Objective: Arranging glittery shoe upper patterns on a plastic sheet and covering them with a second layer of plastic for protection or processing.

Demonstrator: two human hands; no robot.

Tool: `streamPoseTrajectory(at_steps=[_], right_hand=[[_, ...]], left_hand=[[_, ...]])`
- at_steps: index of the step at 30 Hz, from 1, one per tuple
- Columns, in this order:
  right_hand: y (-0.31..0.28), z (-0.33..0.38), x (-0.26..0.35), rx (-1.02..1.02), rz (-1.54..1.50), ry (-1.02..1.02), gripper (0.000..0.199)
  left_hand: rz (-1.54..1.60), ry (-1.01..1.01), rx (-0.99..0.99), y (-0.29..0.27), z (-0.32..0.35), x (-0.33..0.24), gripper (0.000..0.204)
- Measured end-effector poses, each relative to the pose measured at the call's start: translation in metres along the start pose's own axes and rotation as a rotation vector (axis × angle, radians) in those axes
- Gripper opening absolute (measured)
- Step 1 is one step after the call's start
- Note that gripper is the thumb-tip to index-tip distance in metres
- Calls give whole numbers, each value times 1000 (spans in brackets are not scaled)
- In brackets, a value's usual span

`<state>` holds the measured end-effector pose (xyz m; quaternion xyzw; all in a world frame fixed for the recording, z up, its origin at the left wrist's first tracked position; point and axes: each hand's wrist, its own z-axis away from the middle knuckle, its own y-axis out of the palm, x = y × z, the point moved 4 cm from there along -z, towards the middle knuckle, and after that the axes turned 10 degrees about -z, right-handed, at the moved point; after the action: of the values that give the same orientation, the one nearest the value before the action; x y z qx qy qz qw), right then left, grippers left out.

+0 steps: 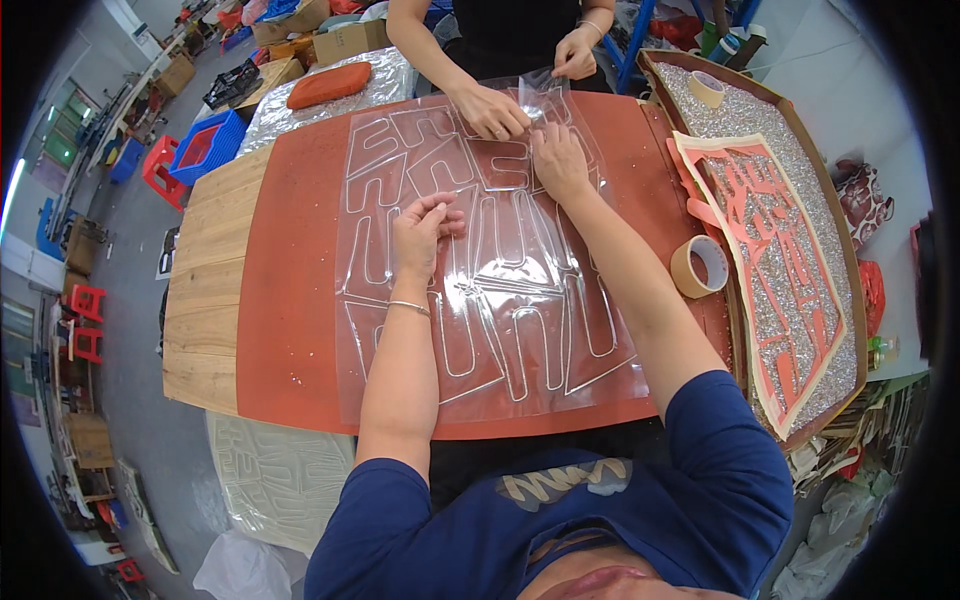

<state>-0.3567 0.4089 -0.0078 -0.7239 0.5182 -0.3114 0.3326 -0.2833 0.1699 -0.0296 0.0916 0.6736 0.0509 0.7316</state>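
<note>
1. While the clear plastic sheet (500,290) lies flat on the red tabletop (290,300), the left hand (425,228) pinches something small above it, fingers closed.
2. The right hand (558,160) presses open on the sheet's far part.
3. A co-worker's hands (492,110) hold the far edge.
4. A tape roll (699,266) lies at the right.

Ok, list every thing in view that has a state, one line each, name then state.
Clear plastic sheet: spread flat on the red mat, far edge lifted.
Red mat: lying flat on the wooden table.
Left hand: fingers pinched together on the sheet.
Right hand: pressed flat on the sheet.
Tape roll: lying on the mat's right edge.
Glitter tray: filled, red cut-out on top.
</note>
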Motion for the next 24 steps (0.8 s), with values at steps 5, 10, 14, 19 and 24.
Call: streamPoseTrajectory(at_steps=[5,10,14,19,24], right_hand=[[-21,-8,27,-280,49,-314,20],[-27,-34,36,-312,156,-285,27],[-1,-42,56,332,16,-191,36],[-21,-33,114,272,49,-107,56],[-36,-58,93,194,-164,45,54]], left_hand=[[-35,7,-11,1,3,-2,17],[-54,-8,-16,2,4,-5,17],[-33,15,1,0,-1,0,19],[-427,409,-240,-7,-1,-3,24],[-1419,526,-690,-1,-1,-1,37]])
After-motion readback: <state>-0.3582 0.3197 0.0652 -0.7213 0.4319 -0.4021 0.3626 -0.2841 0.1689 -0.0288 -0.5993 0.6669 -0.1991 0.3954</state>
